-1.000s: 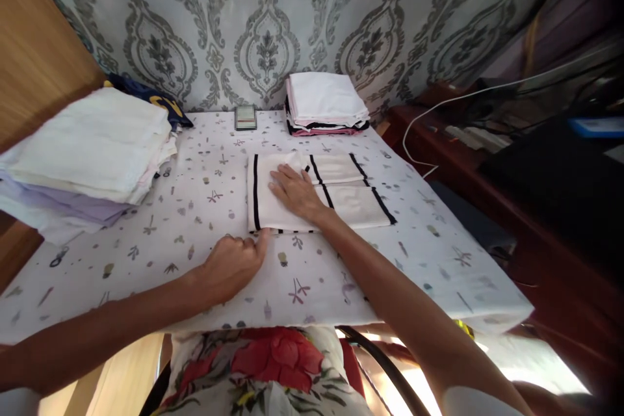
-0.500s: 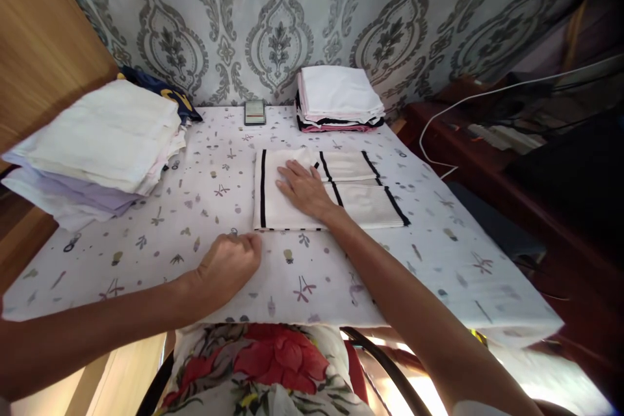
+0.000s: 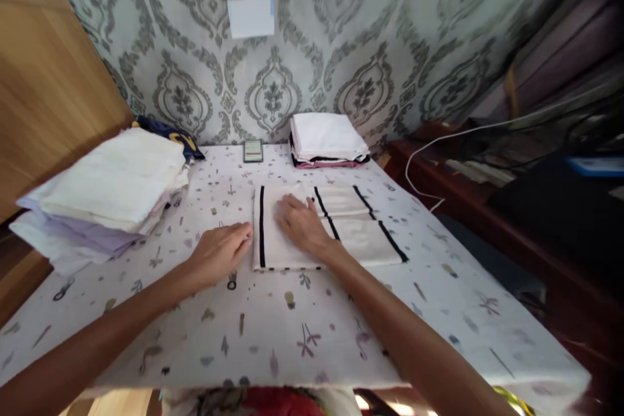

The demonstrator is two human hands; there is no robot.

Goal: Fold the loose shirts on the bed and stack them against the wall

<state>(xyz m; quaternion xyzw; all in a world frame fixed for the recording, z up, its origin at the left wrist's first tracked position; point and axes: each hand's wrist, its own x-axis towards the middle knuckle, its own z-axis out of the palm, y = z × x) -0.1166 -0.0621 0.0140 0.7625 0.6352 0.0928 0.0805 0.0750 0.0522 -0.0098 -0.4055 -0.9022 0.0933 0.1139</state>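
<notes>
Squarely near the middle of the tabletop [image 3: 190,351], we have a folded white garment with black stripes [image 3: 361,244]. Our right hand [image 3: 302,227] lies open, palm down, on its left part. Our left hand [image 3: 221,250] is partly closed, fingers bent together, beside the garment's left edge; we cannot tell whether it touches.

Near the far edge, towards the right corner, we see a folded stack [image 3: 326,136], white on top with black and pink layers below. A small rectangular item [image 3: 253,151] lies left of it. By the left edge sits a cloth pile [image 3: 117,175], cream above lilac and white, with navy fabric [image 3: 170,133] behind, near the far left corner.
</notes>
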